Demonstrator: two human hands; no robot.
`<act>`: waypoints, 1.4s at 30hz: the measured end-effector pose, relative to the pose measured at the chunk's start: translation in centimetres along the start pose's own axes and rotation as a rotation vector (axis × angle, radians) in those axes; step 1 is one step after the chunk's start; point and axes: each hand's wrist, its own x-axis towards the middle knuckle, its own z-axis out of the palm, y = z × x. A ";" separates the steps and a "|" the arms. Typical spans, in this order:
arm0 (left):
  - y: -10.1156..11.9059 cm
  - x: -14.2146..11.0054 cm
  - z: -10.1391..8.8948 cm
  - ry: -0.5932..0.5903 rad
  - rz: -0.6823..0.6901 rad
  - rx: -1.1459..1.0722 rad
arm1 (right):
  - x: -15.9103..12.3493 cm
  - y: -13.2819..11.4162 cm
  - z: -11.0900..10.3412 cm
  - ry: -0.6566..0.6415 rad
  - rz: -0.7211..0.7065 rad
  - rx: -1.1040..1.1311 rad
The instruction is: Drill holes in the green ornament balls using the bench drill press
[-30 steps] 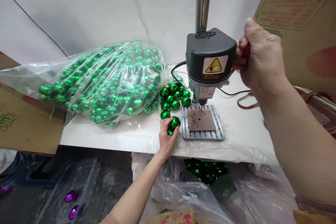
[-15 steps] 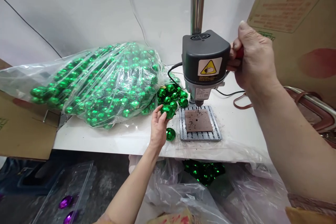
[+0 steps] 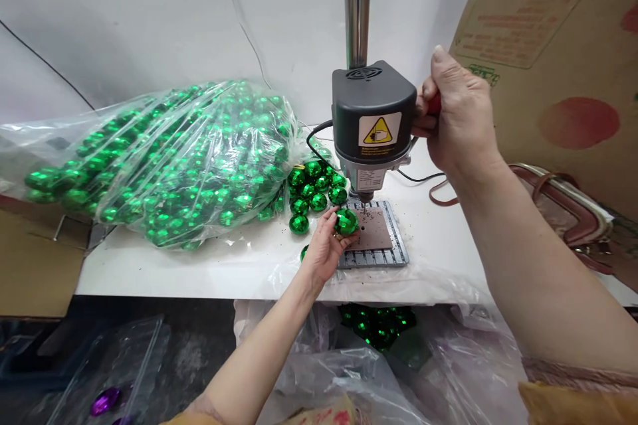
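Note:
My left hand [image 3: 325, 247] holds a shiny green faceted ball [image 3: 346, 221] by its side, over the left part of the drill press base [image 3: 399, 249]. A brown board [image 3: 379, 231] with a dark hole and scattered shavings lies on that base. Above it the bit hangs from the chuck of a small black drill press [image 3: 373, 113], clear of the ball. My right hand [image 3: 463, 109] is closed round the red-ended handle [image 3: 434, 103] at the machine's right side, thumb pointing up. Several loose green balls [image 3: 318, 201] sit to the left of the base.
A big clear bag [image 3: 199, 166] full of green balls fills the table's left side. Cardboard boxes [image 3: 543, 33] stand right and left. A brown-trimmed bag [image 3: 563, 206] lies at right. Below the table edge hangs clear plastic [image 3: 349, 372], with more green balls [image 3: 381, 325] in it.
My left hand has carried the green ball rightward from the loose balls to over the drill press base. My right hand stays on the handle. The view has shifted slightly right.

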 end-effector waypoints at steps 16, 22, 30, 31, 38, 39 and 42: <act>-3.7 2.3 -1.0 0.072 0.366 0.515 | 0.1 0.0 -0.1 -0.032 -0.019 0.022; -3.9 3.0 -0.9 0.045 0.379 0.540 | 0.1 0.0 -0.1 -0.026 -0.010 0.019; -4.1 3.3 -0.8 -0.025 0.435 0.792 | 0.2 -0.1 -0.2 -0.035 0.009 0.014; -4.2 3.3 -0.7 -0.039 0.431 0.799 | 0.3 -0.1 -0.3 -0.044 0.015 0.016; -4.4 3.9 -0.7 -0.108 0.413 0.751 | 1.2 -0.6 -0.3 -0.019 0.119 -0.003; -4.4 3.9 -0.7 -0.106 0.418 0.749 | 1.4 -0.7 -0.2 -0.008 0.150 0.006; -4.3 3.8 -0.7 -0.084 0.428 0.753 | 2.0 -0.9 0.4 0.029 0.229 0.030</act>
